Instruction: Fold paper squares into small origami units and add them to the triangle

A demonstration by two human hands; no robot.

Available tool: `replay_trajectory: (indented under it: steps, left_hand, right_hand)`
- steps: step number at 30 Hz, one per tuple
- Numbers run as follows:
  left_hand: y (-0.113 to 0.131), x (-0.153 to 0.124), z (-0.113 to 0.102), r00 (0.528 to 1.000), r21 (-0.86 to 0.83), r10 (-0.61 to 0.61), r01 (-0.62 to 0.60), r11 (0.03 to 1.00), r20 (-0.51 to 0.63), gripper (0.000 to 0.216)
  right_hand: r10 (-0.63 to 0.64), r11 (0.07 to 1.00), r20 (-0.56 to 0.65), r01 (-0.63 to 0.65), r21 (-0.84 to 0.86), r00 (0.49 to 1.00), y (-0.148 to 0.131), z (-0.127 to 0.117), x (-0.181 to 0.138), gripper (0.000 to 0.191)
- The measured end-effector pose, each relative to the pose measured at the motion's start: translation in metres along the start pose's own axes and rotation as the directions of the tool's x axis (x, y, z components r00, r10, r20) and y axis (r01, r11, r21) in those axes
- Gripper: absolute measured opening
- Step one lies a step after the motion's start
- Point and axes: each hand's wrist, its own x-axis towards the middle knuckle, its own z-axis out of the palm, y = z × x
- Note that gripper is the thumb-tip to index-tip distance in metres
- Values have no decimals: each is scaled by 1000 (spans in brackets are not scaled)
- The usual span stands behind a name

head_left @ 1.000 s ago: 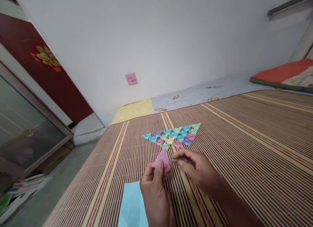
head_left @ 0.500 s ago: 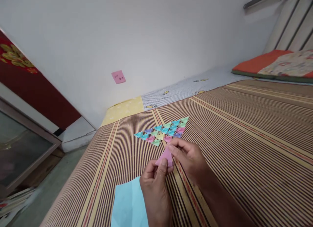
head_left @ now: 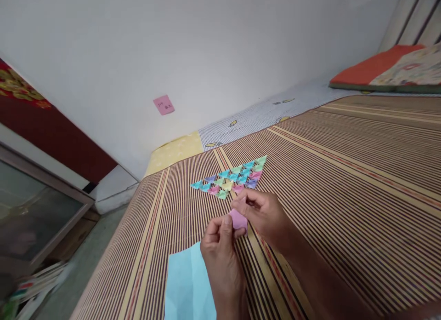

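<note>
Between my two hands is a small folded piece of pink paper [head_left: 238,220]. My left hand [head_left: 222,246] pinches its left and lower side, thumb on top. The fingers of my right hand [head_left: 258,208] close on its upper corner. Just beyond them, several folded paper triangles [head_left: 227,185] in blue, green, pink, yellow and purple lie joined in rows on the striped mat. A creased light-blue sheet of paper [head_left: 188,283] lies by my left wrist, partly covered by it.
The striped bamboo mat [head_left: 327,182] covers the bed. A pink sticky note [head_left: 164,105] is on the white wall. An orange and floral cushion [head_left: 379,67] lies at the far right. A glass-fronted cabinet [head_left: 31,209] stands left, beyond the bed's edge.
The pink paper showed a triangular face before; now its visible face looks squarer, with the top corner covered by my right fingers. The view has shifted slightly.
</note>
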Motion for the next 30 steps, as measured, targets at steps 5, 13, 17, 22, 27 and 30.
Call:
replay_trajectory:
  steps: [5, 13, 17, 22, 27, 30]
  left_hand:
    - [1, 0, 2, 992, -184, -127, 127, 975, 16, 26]
    - [13, 14, -1, 919, -498, -386, 298, 815, -83, 24]
    - [15, 16, -4, 896, -540, -444, 367, 757, -13, 30]
    - [15, 17, -7, 889, -572, -453, 410, 710, 75, 36]
    - [13, 15, -8, 931, -534, -359, 337, 776, 66, 22]
    - [8, 14, -9, 974, -424, -223, 220, 879, 43, 7]
  right_hand:
    - [-10, 1000, -184, 8, -14, 983, 3, -10, 5, 25]
    - [75, 993, 92, -82, 81, 993, 6, -10, 5, 21]
    - [119, 984, 218, -145, 107, 969, 8, -1, 2, 14]
    - [126, 980, 245, -159, 121, 961, 7, -1, 0, 13]
    - [111, 992, 210, -122, 39, 971, 6, 1, -1, 3]
    - [63, 997, 162, -56, -48, 985, 3, 4, -1, 10]
